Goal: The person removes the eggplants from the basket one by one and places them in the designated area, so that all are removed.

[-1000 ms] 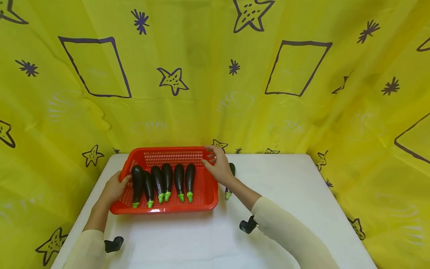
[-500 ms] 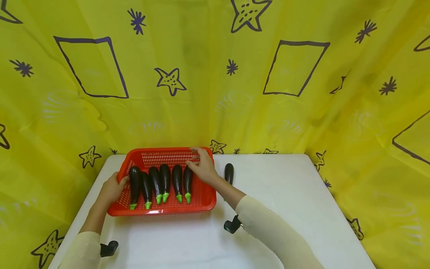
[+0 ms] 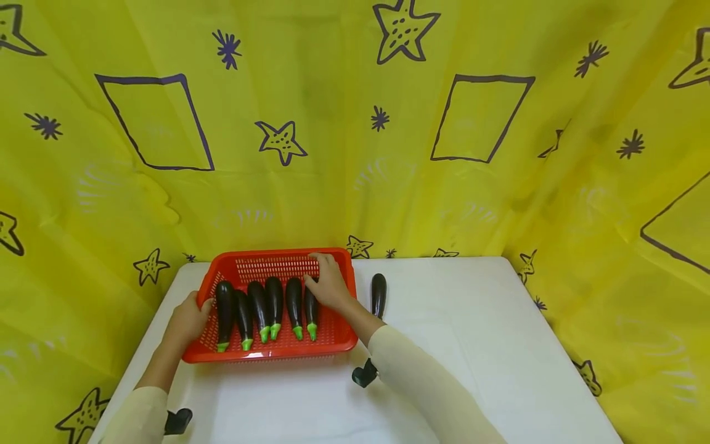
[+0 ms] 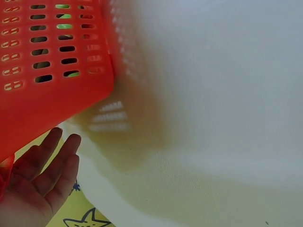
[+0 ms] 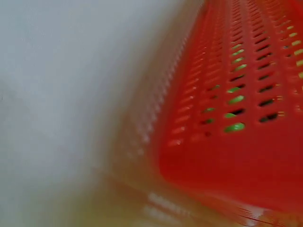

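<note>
A red plastic basket [image 3: 272,356] with slotted walls holds several dark eggplants [image 3: 225,311] with green stem ends, lying side by side. My left hand [image 3: 187,320] grips its left rim, thumb over the inside; in the left wrist view the fingers [image 4: 66,170] lie along the outside of the basket wall. Reaching in over the right side, my right hand [image 3: 328,285] has its fingers spread above the upper end of the rightmost eggplant [image 3: 312,314] and partly hides it. The right wrist view shows the basket's slotted wall [image 5: 222,156] but not the hand.
One more eggplant [image 3: 379,293] lies on the white table [image 3: 471,345] right of the basket, its lower end hidden by the right forearm. A yellow patterned cloth [image 3: 333,203] hangs behind and at both sides of the table.
My right hand has moved left from the basket's right rim to over the rightmost eggplant. The left hand keeps its grip on the basket.
</note>
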Demonstrator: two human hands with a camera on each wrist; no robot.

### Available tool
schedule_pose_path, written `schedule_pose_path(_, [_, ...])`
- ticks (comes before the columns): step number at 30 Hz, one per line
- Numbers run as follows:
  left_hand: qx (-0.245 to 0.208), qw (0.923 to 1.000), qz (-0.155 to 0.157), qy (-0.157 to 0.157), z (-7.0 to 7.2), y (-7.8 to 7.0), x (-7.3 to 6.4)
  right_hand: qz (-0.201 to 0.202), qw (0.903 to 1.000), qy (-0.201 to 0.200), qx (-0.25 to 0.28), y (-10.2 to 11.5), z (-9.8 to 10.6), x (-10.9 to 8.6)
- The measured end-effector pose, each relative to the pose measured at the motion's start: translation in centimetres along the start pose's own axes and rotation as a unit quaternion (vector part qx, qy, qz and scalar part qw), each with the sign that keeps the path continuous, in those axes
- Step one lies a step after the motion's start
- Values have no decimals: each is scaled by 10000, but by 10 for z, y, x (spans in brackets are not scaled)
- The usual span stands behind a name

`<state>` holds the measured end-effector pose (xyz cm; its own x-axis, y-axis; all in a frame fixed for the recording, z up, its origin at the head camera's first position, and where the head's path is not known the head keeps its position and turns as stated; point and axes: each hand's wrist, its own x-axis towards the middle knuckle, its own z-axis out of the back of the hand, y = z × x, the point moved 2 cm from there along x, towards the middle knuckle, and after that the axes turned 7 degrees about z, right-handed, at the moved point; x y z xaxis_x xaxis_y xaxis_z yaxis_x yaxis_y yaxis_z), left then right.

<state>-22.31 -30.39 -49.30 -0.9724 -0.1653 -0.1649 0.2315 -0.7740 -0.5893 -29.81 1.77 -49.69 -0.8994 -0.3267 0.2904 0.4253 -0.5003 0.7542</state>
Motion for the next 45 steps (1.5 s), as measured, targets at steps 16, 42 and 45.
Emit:
schedule_pose_path(16, [2, 10000, -19, -70, 4, -3, 3, -981, 9930, 441, -491, -7, -13, 4])
schedule_pose_path(42, [-196, 9997, 7, -158, 0, 1, -4, -1209, 9758, 1389, -1180, -3, -20, -7])
schedule_pose_path(45, [-228, 9996, -11, -137, -1, 0, -3, -1211, 9738, 1411, -1306, -5, -20, -6])
